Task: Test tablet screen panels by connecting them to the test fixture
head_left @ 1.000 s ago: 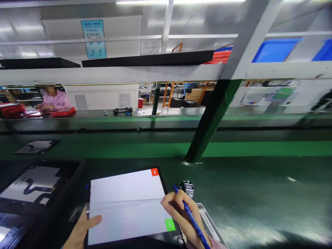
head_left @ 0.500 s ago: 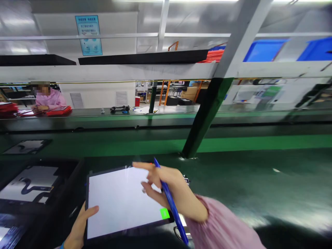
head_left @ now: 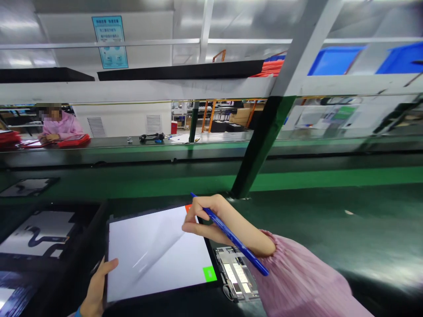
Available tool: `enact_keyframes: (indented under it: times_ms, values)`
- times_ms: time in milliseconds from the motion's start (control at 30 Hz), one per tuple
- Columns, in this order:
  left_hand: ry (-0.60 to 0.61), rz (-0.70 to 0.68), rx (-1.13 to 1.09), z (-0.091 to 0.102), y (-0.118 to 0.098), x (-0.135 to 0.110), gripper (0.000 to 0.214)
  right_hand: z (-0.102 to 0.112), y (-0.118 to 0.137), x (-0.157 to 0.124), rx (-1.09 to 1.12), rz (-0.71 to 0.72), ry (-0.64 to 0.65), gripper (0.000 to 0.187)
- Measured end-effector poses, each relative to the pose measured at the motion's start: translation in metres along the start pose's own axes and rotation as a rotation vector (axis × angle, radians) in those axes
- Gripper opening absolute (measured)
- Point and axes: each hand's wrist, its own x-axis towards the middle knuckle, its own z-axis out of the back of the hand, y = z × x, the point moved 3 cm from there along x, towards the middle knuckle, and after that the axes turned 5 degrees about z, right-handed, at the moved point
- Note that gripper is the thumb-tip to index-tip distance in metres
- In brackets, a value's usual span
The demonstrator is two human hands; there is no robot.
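Observation:
A display panel shows a lit white screen, with a green square at its lower right corner and a red patch at its upper right. My left hand grips the panel's left edge, thumb on top. Over the panel's upper right, my right hand is closed, with a blue pen lying across its fingers. The thumb and forefinger are pinched together at the screen. A faint clear streak, perhaps thin film or a reflection, runs from them toward the lower left. Right of the panel lies a metal-framed circuit board with a cable.
At left, a black tray holds a panel with a dark ribbon cable; another panel lies behind it. A slanted green post rises from the green bench. Across the bench sits a person in pink beside red folders.
My right hand has gone from spread fingers to a pinch, its wrist shifting slightly right, and the pen has tilted flatter. The circuit board and red patch show more. The streak has appeared.

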Motion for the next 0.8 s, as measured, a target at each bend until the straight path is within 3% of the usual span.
enact_keyframes:
  times_ms: [167, 233, 300, 400, 467, 533, 700, 800]
  values:
    - [0.084, -0.05, 0.002, 0.012, 0.005, 0.012, 0.068, -0.014, -0.036, -0.039, 0.033, -0.065, -0.311, 0.044]
    - [0.164, 0.031, -0.002, 0.012, 0.008, 0.014, 0.082, -0.025, -0.049, -0.055, 0.084, -0.078, -0.442, 0.042]
    - [0.331, 0.14, -0.024, 0.003, 0.01, 0.01, 0.095, -0.035, -0.058, -0.068, 0.081, -0.076, -0.567, 0.04]
    - [0.595, 0.177, -0.113, -0.019, 0.009, -0.003, 0.087, -0.044, -0.064, -0.077, 0.041, -0.075, -0.738, 0.04]
    - [0.659, 0.103, -0.191, -0.03, 0.007, -0.009, 0.068, -0.045, -0.068, -0.078, 0.03, -0.077, -0.832, 0.04]
    - [0.627, 0.047, -0.241, -0.037, 0.006, -0.012, 0.054, -0.044, -0.072, -0.079, 0.016, -0.071, -0.911, 0.039]
    - [0.392, 0.028, -0.243, -0.038, 0.001, -0.019, 0.036, -0.037, -0.078, -0.089, -0.059, -0.034, -1.092, 0.04]
    - [0.365, 0.004, -0.223, -0.039, -0.007, -0.032, 0.025, -0.033, -0.071, -0.095, -0.052, 0.02, -1.176, 0.039]
